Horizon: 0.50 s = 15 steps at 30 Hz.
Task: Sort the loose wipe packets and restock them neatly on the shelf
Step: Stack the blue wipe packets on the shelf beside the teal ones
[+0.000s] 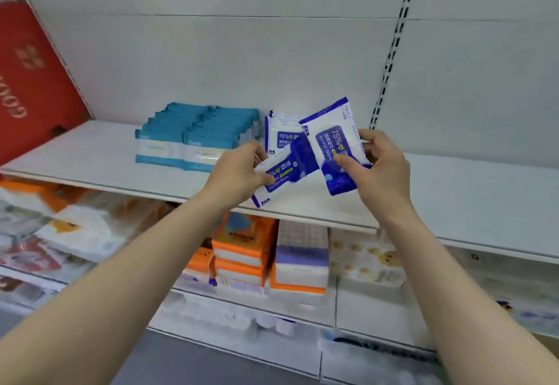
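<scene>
Two glossy flat packets [284,169] [335,148], pinched separately.

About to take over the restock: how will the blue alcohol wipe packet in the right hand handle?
Probably floppy: the blue packet looks like a soft, thin pouch. Likely light, since the right hand pinches it by one edge. Its glossy film may be slippery.

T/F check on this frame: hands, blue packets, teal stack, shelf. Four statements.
1. Each hand holds a blue alcohol wipe packet. True: left hand grips one packet, right hand another.
2. The teal packs lie on the floor. False: they sit on the white shelf.
3. A third blue packet stands beside the teal packs. True.
4. The right hand is empty. False: it holds a packet.
</scene>
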Tool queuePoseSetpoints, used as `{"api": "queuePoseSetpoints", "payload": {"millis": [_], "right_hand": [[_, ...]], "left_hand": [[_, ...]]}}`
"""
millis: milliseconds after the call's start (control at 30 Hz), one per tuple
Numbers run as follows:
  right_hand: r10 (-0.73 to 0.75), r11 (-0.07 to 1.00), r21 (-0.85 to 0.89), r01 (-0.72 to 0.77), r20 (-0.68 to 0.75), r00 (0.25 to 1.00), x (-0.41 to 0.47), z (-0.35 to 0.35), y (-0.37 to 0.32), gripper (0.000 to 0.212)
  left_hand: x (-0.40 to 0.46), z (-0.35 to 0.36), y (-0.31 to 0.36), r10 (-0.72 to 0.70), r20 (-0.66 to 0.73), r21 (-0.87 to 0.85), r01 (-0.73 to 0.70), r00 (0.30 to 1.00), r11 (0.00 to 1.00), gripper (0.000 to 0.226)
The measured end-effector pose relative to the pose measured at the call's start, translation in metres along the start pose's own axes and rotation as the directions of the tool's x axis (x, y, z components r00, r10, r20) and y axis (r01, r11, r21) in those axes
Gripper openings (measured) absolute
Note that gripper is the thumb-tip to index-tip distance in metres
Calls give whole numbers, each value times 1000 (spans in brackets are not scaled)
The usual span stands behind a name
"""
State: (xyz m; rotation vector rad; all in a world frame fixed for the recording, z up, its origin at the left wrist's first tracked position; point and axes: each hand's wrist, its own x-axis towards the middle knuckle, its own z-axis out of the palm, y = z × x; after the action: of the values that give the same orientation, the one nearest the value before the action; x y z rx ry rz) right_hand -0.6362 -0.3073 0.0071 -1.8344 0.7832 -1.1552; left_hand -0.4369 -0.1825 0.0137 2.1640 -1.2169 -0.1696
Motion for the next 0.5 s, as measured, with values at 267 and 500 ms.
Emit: {"api": "queuePoseSetpoints", "payload": {"millis": [267, 500], "right_hand": [[76, 993, -81, -84, -87, 993, 15, 18, 1, 34], [122, 976, -157, -152, -189, 974, 16, 31, -2, 35]], "left_hand": [[106, 15, -23, 229, 183, 268, -273, 956, 924, 27], [166, 25, -36, 385, 249, 331, -452, 888, 828, 30]]}}
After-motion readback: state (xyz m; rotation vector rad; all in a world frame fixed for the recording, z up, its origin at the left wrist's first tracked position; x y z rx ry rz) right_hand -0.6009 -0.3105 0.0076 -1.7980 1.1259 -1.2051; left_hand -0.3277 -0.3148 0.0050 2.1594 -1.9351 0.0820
